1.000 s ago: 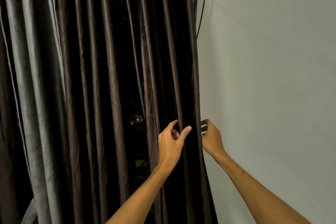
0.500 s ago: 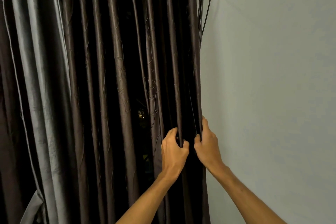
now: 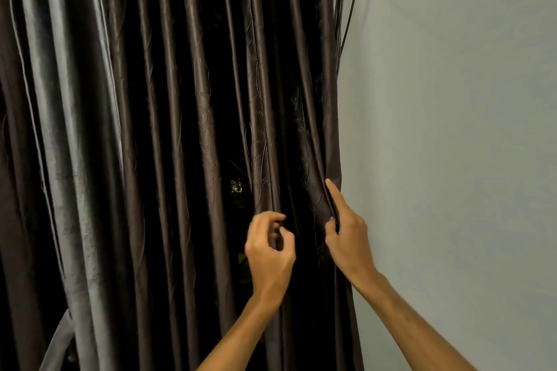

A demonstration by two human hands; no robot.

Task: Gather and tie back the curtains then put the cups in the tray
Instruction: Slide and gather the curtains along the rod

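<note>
Head view: dark brown curtains (image 3: 205, 129) hang in close vertical folds across the left and centre, the cloth embossed with a leafy sprig pattern. A plain pale wall (image 3: 452, 129) fills the right, with thin dark cables (image 3: 346, 9) running down beside the curtain edge. The right hand (image 3: 346, 238) grips that edge between thumb and curled fingers — index finger (image 3: 333, 193) straight up along it. The left hand (image 3: 269, 253), blurred, is curled before a neighbouring fold — whether it holds cloth cannot be told.
</note>
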